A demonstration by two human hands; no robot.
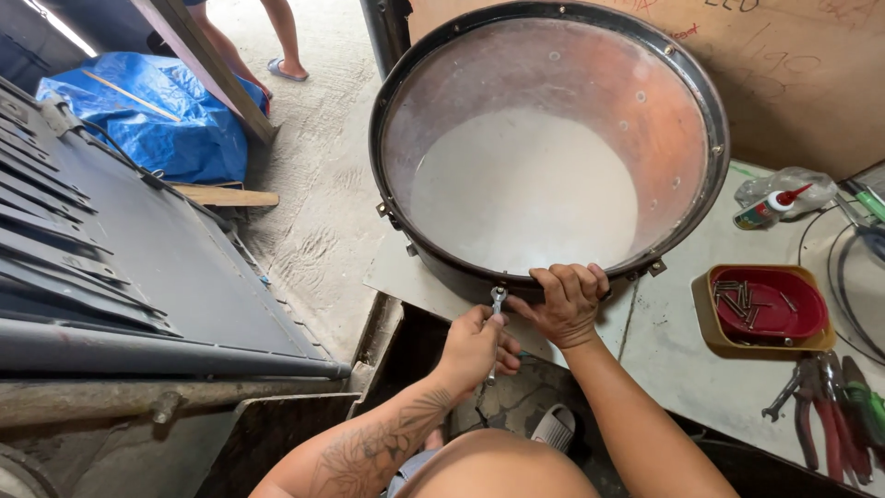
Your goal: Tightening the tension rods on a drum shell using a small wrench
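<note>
Head view: a small wrench (497, 304) is held upright in the left hand (477, 349), its head set at the drum (544, 148) rim just beside the right hand (567, 300), whose grip is closed over the rim at the surface (682, 360) edge

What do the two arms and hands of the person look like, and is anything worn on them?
Both arms are bare, with no sleeves in view. The left hand wears no glove, ring or watch, and its forearm carries a large dark line tattoo with curling, flower-like shapes. The right hand is also ungloved, and its forearm shows no markings. Fingers on both hands are bare.
</note>
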